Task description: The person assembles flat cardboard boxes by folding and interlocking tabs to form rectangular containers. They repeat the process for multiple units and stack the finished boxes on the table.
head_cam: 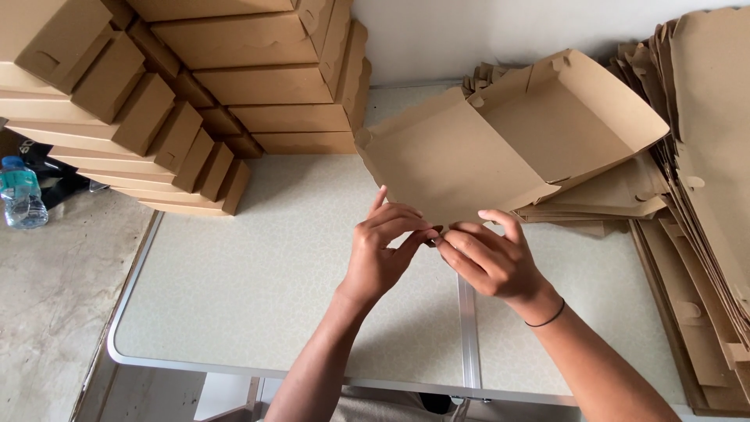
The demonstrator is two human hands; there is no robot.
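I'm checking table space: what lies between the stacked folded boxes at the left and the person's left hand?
In the head view, only bare table top lies between the stacked folded boxes and the left hand, which pinches the near corner of the half-folded box.

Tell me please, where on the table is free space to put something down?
The widest bare patch of the table lies left of the left hand, below the stack of folded boxes. A smaller patch lies between the right hand and the flat cardboard sheets. The far right is crowded, and the open box covers the middle.

flat cardboard stack (707,195) cut off right.
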